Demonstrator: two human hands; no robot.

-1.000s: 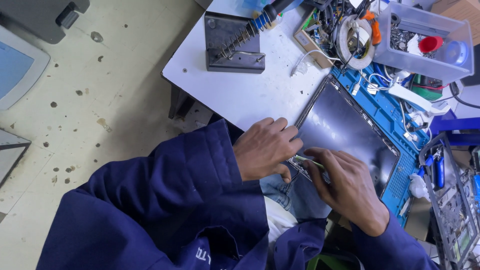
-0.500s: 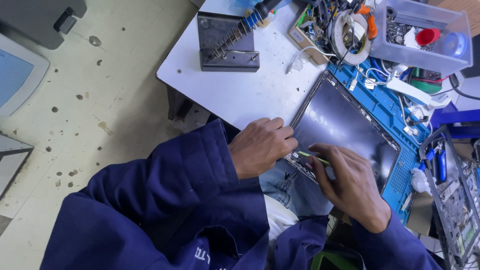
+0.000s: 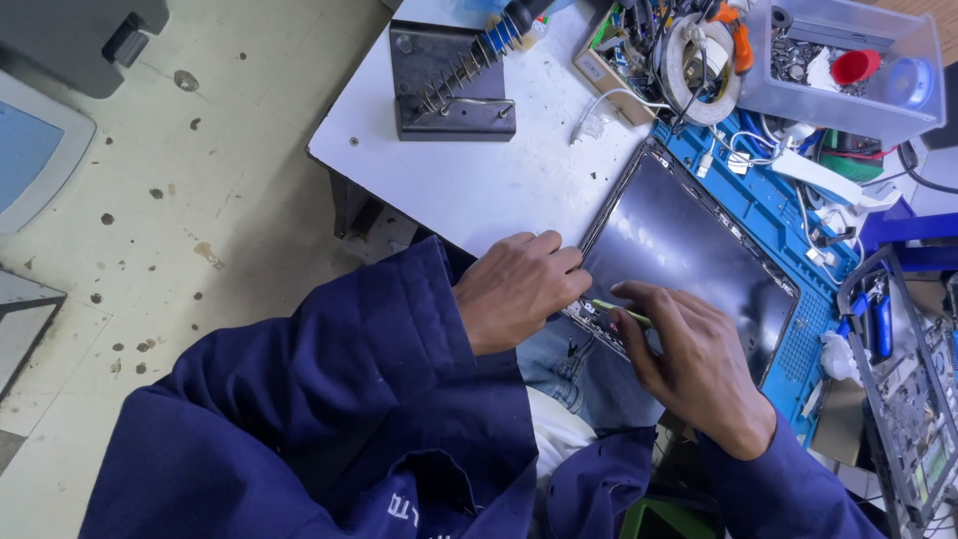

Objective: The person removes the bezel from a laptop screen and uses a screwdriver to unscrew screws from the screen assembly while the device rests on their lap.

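A dark flat screen panel (image 3: pixel 689 250) lies tilted on a blue work mat (image 3: pixel 768 205) at the edge of a white table (image 3: pixel 499 180). My left hand (image 3: pixel 514 289) rests on the panel's near corner, fingers curled over its edge. My right hand (image 3: pixel 694 364) pinches a thin green tool (image 3: pixel 619 311), whose tip touches the exposed strip along the panel's lower edge, right next to my left fingers. Both arms wear dark blue sleeves.
A soldering iron in its black stand (image 3: pixel 454 80) sits at the table's far left. A clear plastic box of parts (image 3: pixel 848 65), a roll of tape (image 3: pixel 699 60) and loose cables crowd the back. A metal chassis (image 3: pixel 913 389) stands at right. Speckled floor (image 3: pixel 200 200) lies to the left.
The view has shifted slightly. Both hands stay at the panel's near corner, with the green tool still worked along the lower edge.
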